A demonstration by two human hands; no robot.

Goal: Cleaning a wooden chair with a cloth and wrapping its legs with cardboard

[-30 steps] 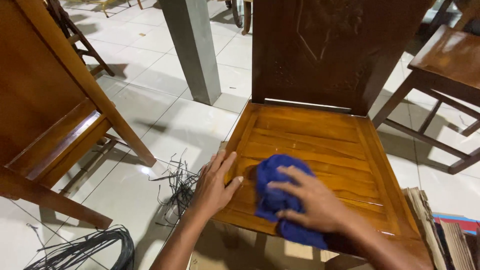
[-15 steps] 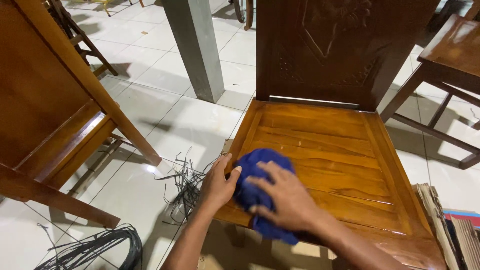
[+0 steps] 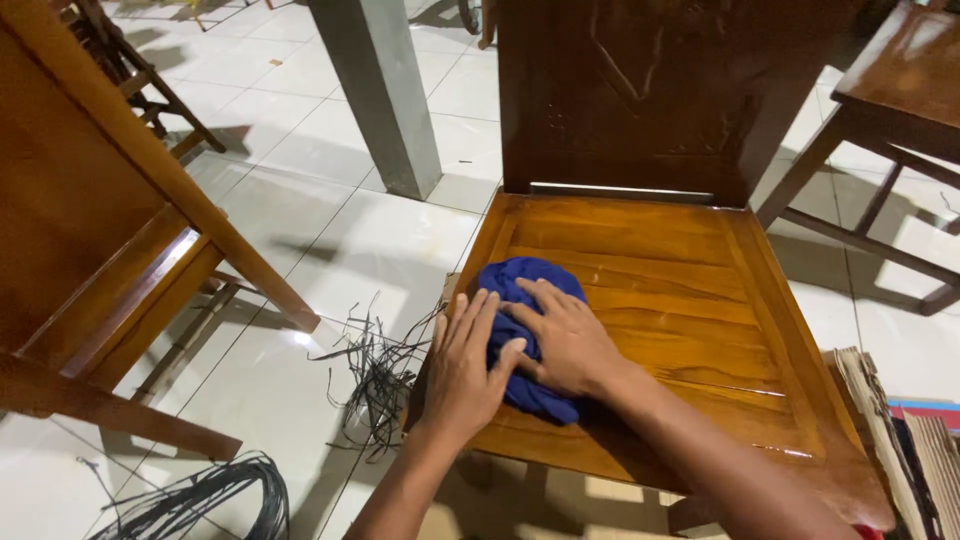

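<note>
A glossy brown wooden chair seat (image 3: pixel 680 300) fills the middle of the head view, with its dark carved back (image 3: pixel 660 90) beyond. A crumpled blue cloth (image 3: pixel 525 285) lies on the seat's left part. My right hand (image 3: pixel 565 340) presses flat on top of the cloth, fingers spread. My left hand (image 3: pixel 465 365) rests on the seat's left edge, its thumb and fingers touching the cloth's left side.
Another wooden chair (image 3: pixel 90 250) lies tipped at the left. A grey pillar (image 3: pixel 375 95) stands behind on the white tiled floor. Loose dark strands (image 3: pixel 375 375) and a coil of dark cord (image 3: pixel 200 500) lie on the floor. A wooden table (image 3: pixel 890 110) is at right.
My right hand has slid the blue cloth leftward and a little farther along the seat. My left hand stays on the seat's left edge, now touching the cloth.
</note>
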